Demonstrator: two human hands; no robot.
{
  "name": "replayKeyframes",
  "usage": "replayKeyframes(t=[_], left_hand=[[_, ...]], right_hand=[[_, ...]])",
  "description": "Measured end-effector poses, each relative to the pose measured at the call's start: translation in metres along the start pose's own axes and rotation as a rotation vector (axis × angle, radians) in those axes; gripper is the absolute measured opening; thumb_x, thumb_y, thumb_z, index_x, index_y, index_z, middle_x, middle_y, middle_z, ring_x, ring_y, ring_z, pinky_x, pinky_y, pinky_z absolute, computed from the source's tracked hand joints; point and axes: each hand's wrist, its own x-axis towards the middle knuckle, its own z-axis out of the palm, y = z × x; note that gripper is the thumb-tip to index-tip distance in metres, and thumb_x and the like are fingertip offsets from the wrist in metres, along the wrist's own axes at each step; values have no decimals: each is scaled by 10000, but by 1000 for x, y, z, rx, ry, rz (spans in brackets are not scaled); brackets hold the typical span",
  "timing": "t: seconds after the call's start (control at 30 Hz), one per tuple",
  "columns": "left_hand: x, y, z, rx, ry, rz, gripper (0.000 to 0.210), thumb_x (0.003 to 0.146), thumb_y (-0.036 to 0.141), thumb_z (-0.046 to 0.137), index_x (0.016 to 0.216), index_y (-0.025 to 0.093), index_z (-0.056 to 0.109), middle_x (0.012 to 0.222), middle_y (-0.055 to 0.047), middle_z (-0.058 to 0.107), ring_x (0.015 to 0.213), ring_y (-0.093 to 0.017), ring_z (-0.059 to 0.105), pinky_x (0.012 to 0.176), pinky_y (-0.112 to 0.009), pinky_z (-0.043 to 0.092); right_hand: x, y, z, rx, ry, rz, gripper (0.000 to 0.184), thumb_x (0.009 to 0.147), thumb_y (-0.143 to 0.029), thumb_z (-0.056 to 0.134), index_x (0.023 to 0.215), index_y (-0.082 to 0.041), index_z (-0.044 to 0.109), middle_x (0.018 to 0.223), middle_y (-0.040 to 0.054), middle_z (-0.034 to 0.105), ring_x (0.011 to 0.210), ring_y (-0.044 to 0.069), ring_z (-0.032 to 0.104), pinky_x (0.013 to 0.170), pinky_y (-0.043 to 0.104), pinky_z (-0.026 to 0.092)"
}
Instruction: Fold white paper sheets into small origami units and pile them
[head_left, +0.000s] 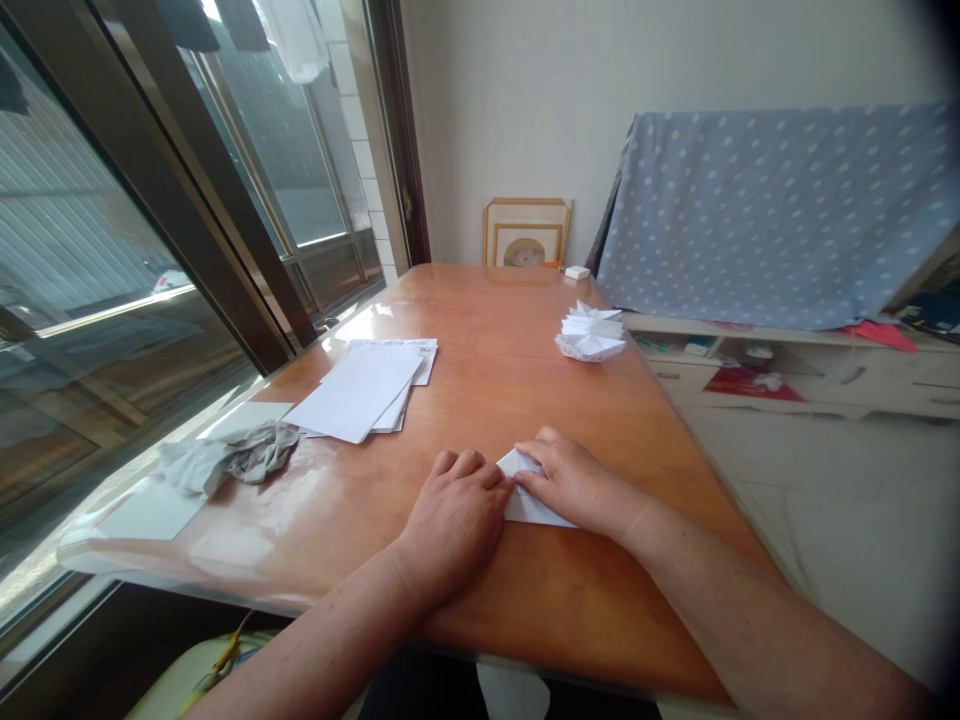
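A small folded white sheet of paper [534, 508] lies on the wooden table near its front edge, between my hands. My left hand [461, 505] rests at the paper's left side with its fingers curled and the fingertips against it. From the right, my right hand [574, 478] grips the paper, thumb on the near side and fingers over the far corner. Both hands cover part of the paper, so its full shape is hidden. The thumb of my right hand almost meets the left fingertips.
On the left of the table [487, 370] lie a stack of white sheets [360, 390] and a crumpled grey cloth [262, 450]. Folded paper pieces [590, 333] are piled at the right edge. A small white box [577, 272] sits at the far end. Glass doors stand left.
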Motion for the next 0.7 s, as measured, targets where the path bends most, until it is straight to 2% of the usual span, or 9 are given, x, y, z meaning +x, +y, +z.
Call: replayKeyframes(t=[0.13, 0.3, 0.47, 0.7], left_hand=[[1, -1, -9, -38, -18, -39, 195, 897, 181, 504, 960, 222, 684, 938, -61, 662, 952, -253, 530, 828, -405, 383], [20, -9, -7, -55, 30, -107, 264, 893, 177, 494, 1087, 230, 665, 950, -58, 683, 930, -247, 569, 817, -382, 413], [40, -15, 1, 35, -25, -120, 205, 856, 205, 535, 1012, 207, 668, 958, -86, 680, 900, -256, 598, 803, -379, 429], [42, -18, 3, 49, -26, -97, 272, 842, 227, 542, 1090, 229, 653, 979, -72, 678, 899, -250, 616, 794, -377, 415]], right_hand=[[-1, -2, -2, 19, -7, 11, 145, 912, -293, 583, 933, -189, 681, 955, 59, 562, 816, 170, 555, 765, 266, 395], [-1, -3, -3, 35, -13, 17, 129, 914, -282, 587, 903, -193, 679, 925, 53, 570, 778, 162, 552, 727, 259, 391], [1, -3, -1, 33, -7, 32, 132, 914, -249, 568, 851, -186, 665, 884, 46, 567, 731, 145, 543, 687, 247, 382], [4, -1, 1, 74, 12, 20, 127, 900, -249, 569, 907, -203, 687, 900, 44, 570, 761, 151, 560, 708, 247, 401]])
